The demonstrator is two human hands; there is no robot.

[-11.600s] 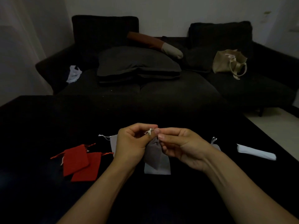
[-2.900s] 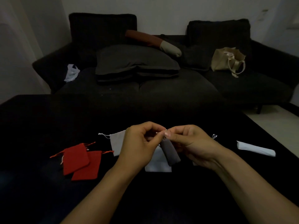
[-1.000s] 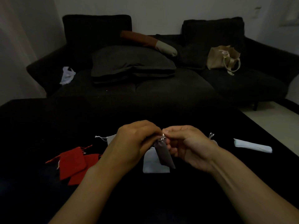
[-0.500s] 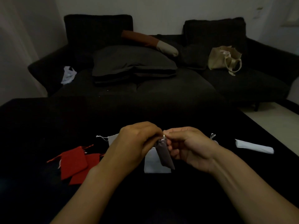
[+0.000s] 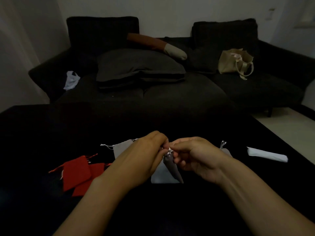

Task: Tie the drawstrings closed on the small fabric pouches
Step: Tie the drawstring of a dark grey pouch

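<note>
A small grey pouch (image 5: 172,168) hangs in the air between my hands, its neck gathered. My left hand (image 5: 144,157) and my right hand (image 5: 192,155) both pinch its white drawstring (image 5: 169,150) at the top. Under it on the black table (image 5: 170,210) lies a pale grey pouch (image 5: 160,176). Another grey pouch (image 5: 121,148) with a white string lies behind my left hand. Two red pouches (image 5: 76,172) overlap at the left. A further grey pouch (image 5: 225,150) peeks out behind my right wrist.
A rolled white piece (image 5: 266,155) lies on the table at the right. Beyond the table stands a dark sofa (image 5: 170,92) with cushions, a beige bag (image 5: 236,63) and a white plastic bag (image 5: 70,80). Pale floor (image 5: 286,123) shows at the right.
Both hands stay together at the pouch's neck, working the string with small finger movements. The grey pouch hangs much as before. The camera has shifted slightly.
</note>
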